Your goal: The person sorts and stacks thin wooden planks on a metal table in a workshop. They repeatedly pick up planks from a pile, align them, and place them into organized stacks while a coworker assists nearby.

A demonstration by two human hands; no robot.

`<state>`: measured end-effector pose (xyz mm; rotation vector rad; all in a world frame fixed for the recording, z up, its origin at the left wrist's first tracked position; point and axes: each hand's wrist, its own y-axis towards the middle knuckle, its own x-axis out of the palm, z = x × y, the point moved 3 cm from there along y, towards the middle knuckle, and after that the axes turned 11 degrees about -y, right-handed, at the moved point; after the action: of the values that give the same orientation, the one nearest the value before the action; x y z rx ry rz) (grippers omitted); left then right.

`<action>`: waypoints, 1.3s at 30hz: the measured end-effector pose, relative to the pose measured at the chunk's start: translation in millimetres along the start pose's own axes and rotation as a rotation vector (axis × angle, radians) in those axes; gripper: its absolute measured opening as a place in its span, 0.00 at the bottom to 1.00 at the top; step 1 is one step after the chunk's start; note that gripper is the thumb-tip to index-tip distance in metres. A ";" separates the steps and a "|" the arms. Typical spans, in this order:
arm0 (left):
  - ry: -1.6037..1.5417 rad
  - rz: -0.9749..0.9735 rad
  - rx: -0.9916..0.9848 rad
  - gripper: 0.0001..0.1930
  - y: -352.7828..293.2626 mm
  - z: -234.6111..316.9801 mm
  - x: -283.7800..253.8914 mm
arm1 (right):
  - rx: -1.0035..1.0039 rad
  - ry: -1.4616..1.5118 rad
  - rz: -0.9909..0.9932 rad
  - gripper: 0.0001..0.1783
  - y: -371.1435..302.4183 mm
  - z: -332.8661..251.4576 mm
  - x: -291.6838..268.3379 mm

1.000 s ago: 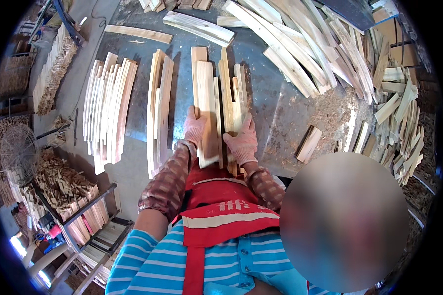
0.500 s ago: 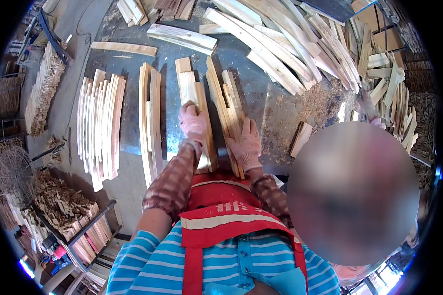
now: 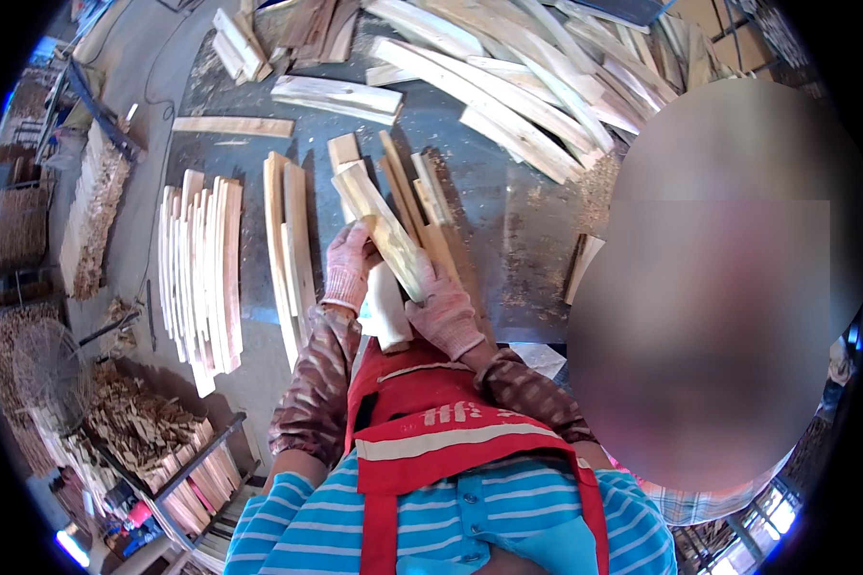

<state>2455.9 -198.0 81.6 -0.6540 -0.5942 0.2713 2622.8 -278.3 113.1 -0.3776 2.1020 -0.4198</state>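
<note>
Pale, rough-sawn wooden slat [image 3: 385,230] — matt, bare grain; pink knitted cloth gloves on the left hand [image 3: 348,266] and right hand [image 3: 443,311]; dull grey metal table [image 3: 527,230] — scuffed, sawdust-dusted.

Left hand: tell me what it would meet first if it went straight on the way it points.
The left hand, gripping a wood slat, points up the picture. It would probably meet first the short wood pieces lying flat just beyond; depth is unclear.

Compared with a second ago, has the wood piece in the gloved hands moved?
Yes. The wood piece in the left hand and right hand has lifted off the row of slats on the table and now tilts.
</note>
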 end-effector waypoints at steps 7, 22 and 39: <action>0.932 0.364 0.222 0.56 37.8 -58.2 -66.7 | 0.092 0.086 0.381 0.46 -20.8 104.3 -52.0; 0.312 0.115 0.280 0.21 35.6 -117.6 -14.5 | 0.200 0.473 -0.127 0.44 -44.8 136.6 0.8; 0.209 0.013 0.110 0.25 82.1 -138.4 -61.0 | 0.358 0.922 1.189 0.44 -63.5 310.8 -228.7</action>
<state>2485.1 -228.2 -85.3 -0.5713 -0.3725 0.2426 3011.9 -285.3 151.5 1.4716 2.5546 -0.2239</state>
